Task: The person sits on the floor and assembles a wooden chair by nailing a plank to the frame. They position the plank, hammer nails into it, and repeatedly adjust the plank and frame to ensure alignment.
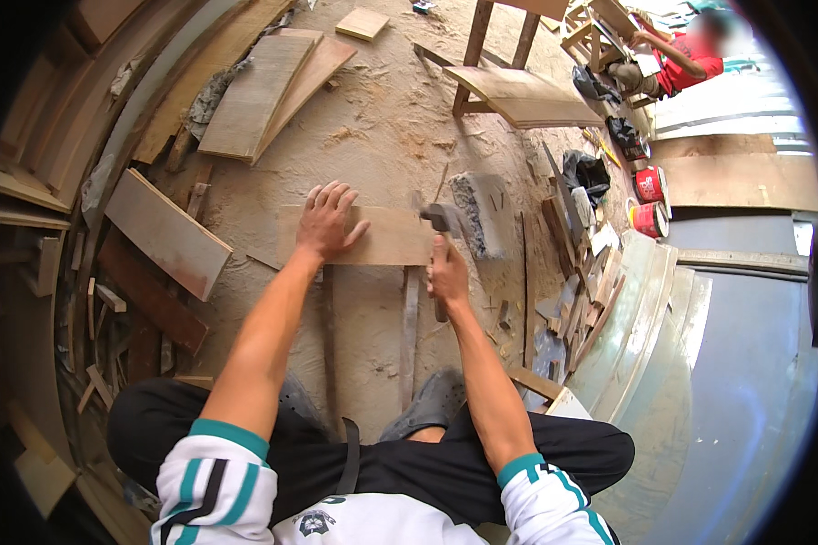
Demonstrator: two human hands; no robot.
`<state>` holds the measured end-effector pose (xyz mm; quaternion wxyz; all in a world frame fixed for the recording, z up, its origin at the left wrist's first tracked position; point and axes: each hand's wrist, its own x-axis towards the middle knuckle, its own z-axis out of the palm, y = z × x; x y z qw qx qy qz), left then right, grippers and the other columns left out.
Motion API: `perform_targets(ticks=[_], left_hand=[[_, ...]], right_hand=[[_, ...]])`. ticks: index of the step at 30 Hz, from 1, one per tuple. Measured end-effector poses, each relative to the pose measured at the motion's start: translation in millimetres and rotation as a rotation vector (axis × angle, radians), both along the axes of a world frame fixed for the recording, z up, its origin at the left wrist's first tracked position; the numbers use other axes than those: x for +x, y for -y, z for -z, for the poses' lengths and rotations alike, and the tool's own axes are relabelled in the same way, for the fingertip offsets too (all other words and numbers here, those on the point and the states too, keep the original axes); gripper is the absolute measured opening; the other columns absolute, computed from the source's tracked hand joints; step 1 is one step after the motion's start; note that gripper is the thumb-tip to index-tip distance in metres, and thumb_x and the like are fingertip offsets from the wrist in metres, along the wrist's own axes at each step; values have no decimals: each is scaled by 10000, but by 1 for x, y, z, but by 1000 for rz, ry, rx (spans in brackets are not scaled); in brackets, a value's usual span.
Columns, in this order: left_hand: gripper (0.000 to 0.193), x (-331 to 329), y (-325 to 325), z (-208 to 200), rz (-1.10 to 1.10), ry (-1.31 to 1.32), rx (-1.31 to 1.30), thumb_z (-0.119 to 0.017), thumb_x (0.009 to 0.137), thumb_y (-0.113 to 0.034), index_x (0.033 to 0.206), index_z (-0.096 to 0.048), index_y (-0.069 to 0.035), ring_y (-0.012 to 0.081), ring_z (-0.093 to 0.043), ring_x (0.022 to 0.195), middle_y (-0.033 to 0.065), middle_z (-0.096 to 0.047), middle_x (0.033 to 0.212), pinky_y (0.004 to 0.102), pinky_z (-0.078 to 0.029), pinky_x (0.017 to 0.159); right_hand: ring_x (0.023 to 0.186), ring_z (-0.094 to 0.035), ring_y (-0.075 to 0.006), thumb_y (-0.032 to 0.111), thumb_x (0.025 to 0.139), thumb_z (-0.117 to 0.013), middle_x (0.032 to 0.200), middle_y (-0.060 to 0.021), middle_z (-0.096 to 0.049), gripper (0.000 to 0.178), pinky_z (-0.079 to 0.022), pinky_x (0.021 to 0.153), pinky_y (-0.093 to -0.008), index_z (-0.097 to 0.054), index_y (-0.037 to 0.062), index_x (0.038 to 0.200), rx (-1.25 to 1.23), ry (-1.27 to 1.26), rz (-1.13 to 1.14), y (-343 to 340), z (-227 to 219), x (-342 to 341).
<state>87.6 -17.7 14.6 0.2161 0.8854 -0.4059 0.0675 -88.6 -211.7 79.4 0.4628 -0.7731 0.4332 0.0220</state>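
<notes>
In front of me lies a pale wooden board (pixel 386 241), set across two narrow wooden strips (pixel 410 331) that run toward my feet. My left hand (pixel 328 222) rests flat on the board's left part, fingers spread. Near its right end, my right hand (pixel 447 272) grips a hammer (pixel 438 218) by the handle. The hammer head is slightly blurred over the board's right edge; I cannot tell whether it touches the wood. Any nail there is too small to make out.
Loose boards (pixel 259 95) lie far left, another board (pixel 168 232) nearer. A wooden piece with a curved panel (pixel 523 95) stands ahead. Scrap wood (pixel 595 309), red cans (pixel 648 220) and a black bag (pixel 586 173) line the right. A person in red (pixel 691 68) sits far right.
</notes>
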Motion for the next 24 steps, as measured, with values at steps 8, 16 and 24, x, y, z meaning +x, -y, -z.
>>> perform_targets(ticks=[8,16,24], left_hand=[[1181,6,-2,-31,429,-106,268,-621,659,-843,1519,-337,-85,274,-322,1447,89,-364,1562,468,-209,1212],[1199,8,8,-33,442,-101,275,-656,638,-825,1521,-327,-84,273,-318,1448,87,-378,1549,481,-215,1205],[1178,6,6,-28,432,-96,242,-683,637,-797,1519,-333,-98,285,-317,1447,78,-381,1543,479,-225,1203]], right_hand=[[803,-674,-375,477,1022,-459,854,-238,-689,530,-493,718,-440,-662,-10,1064,-93,331,2,-8,-33,17],[842,-683,-414,561,994,-418,887,-290,-678,684,-504,768,-470,-649,-80,1045,-120,-84,-53,9,-8,10],[961,-651,-460,461,1023,-449,963,-293,-675,509,-498,815,-481,-668,7,1089,-237,272,-36,-12,-12,6]])
